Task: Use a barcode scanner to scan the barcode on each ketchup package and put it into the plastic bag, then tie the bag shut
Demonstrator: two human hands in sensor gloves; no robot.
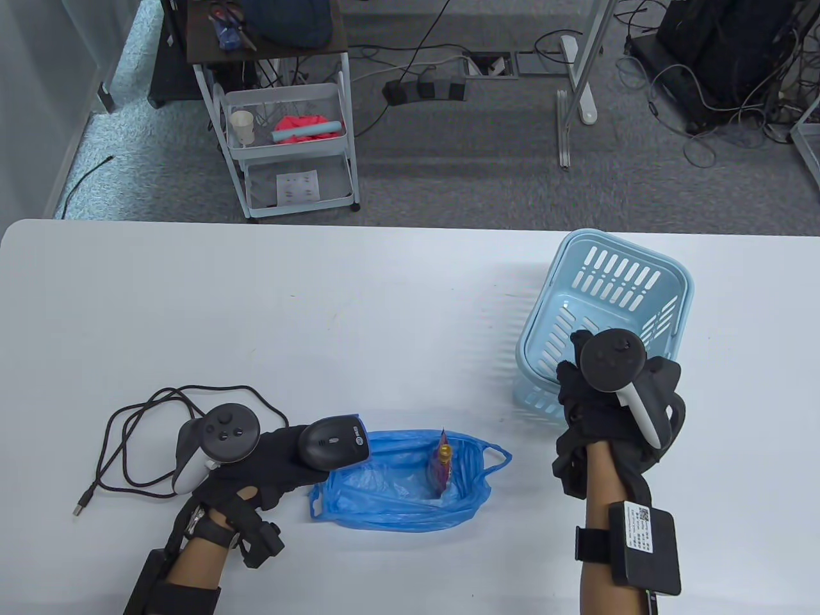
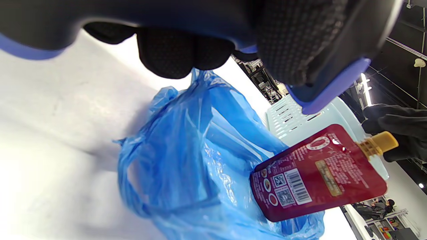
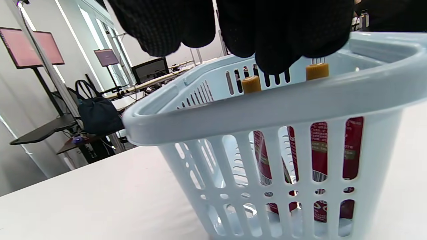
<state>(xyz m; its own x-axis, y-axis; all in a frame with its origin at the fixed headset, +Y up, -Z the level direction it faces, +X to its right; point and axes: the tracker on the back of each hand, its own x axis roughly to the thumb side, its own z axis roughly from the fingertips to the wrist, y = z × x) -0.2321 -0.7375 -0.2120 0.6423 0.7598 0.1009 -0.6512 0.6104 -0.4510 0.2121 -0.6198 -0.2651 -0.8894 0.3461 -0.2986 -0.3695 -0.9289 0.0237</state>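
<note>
I am holding the barcode scanner [image 1: 335,442] curled in my left hand [image 1: 256,461] beside the blue plastic bag [image 1: 391,487], where one ketchup package [image 1: 442,466] is already standing, while my right hand [image 1: 608,410], fingers loosely bent and empty, is hanging over the basket [image 1: 615,282] at the right, directly above the upright remaining packages [image 3: 320,146].

White table [image 1: 288,307]. Lying directly on it: a blue plastic bag [image 1: 391,490] near the front edge, crumpled and open; a pale blue slotted basket [image 1: 612,301] well apart at the right; a looped black cable [image 1: 138,426] at the left.
</note>
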